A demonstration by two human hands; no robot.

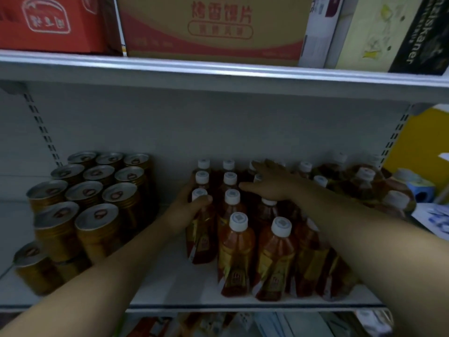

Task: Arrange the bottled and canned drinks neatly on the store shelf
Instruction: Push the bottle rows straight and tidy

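the gold cans [85, 203] stand upright in a tight block of three columns on the left of the white shelf [170, 276], so that part of the job looks done, though the front-left can [31, 263] seems to sit a little out of line. in the middle of the shelf, well apart from the cans, the amber tea bottles [238, 239] with white caps are gathered upright in columns running front to back; they look roughly straight but not yet squared off. the left hand [187, 205] is at the left side of this group, its fingers and thumb curled round the neck and shoulder of the front bottle of the left column [201, 237]. the right hand [272, 183] lies over the caps further back, fingers straight and spread, its palm resting on one cap and gripping nothing. to the right, beyond the right forearm, the loose bottles [364, 186] of the same kind sit in a rougher cluster, some seeming to tilt, though blur makes that hard to confirm. judging by this, the cans are settled, the middle group is being tightened, and the right-hand cluster remains to be brought into rows. cardboard boxes [213, 27] fill the shelf above.
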